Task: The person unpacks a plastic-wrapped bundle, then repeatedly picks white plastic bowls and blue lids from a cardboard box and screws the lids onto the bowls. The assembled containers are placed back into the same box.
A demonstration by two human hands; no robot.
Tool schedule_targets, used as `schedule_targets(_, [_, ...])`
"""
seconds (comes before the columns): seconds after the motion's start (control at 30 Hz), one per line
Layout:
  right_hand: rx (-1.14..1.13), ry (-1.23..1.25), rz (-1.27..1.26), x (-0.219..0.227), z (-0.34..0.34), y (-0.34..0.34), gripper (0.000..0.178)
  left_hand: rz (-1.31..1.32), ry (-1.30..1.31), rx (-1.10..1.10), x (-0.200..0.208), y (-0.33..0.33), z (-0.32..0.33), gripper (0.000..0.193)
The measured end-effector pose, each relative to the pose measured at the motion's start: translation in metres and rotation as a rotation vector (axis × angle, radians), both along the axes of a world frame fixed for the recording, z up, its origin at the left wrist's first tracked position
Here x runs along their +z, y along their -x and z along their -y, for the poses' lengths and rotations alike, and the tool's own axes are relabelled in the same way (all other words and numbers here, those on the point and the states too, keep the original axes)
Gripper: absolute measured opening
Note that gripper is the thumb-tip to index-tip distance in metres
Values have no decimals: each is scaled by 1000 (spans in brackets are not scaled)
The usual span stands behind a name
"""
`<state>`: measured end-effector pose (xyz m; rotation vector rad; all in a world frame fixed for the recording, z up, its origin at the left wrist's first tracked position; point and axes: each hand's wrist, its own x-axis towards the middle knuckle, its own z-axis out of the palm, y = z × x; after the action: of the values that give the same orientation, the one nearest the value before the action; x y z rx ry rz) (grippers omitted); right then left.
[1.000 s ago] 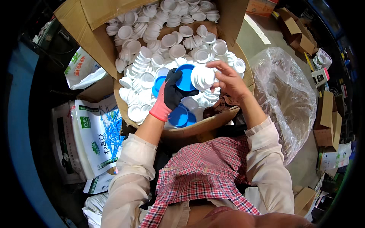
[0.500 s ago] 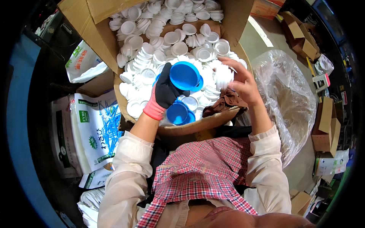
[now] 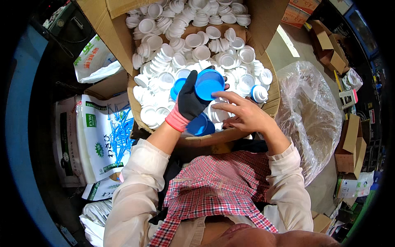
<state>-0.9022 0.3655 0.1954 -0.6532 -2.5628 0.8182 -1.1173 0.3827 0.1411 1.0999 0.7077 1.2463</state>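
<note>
My left hand (image 3: 190, 98), in a black glove with a pink cuff, is closed around a shallow round blue cap (image 3: 209, 84), its hollow side facing up. Another blue cap (image 3: 178, 86) shows beside the gloved fingers. My bare right hand (image 3: 246, 115) has its fingers stretched and apart, the index fingertip at the held cap's lower edge. Below those fingers are white caps (image 3: 218, 110); whether they are touched I cannot tell. More blue caps (image 3: 198, 124) lie under my left wrist. At the right, a small white stack (image 3: 259, 94) has blue at its base.
A cardboard box (image 3: 269, 78) full of white caps stands before me. Clear plastic sheeting (image 3: 308, 119) bulges at its right. Thin blue sticks (image 3: 120, 133) lie on a white printed bag (image 3: 96, 144) at the left. Open cartons (image 3: 350, 144) stand far right.
My right hand has left the white stack, which now rests at the box's right side, and has moved left and down to the blue cap. My left hand has shifted slightly right.
</note>
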Motion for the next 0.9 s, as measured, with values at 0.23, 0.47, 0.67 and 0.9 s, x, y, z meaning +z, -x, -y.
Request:
schedule_targets(0.23, [-112, 182, -342, 14, 2, -2, 55, 903, 299, -392, 4, 3, 3, 51])
schedule_targets(0.47, [-383, -186, -325, 6, 6, 18, 57, -814, -744, 378, -12, -4, 17, 63])
schedule_targets(0.67, [-424, -314, -283, 1, 15, 35, 59, -295, -653, 361, -6, -12, 30, 68])
schedule_targets(0.9, [-499, -260, -311, 1, 18, 41, 65, -246, -577, 280, -25, -6, 21, 73])
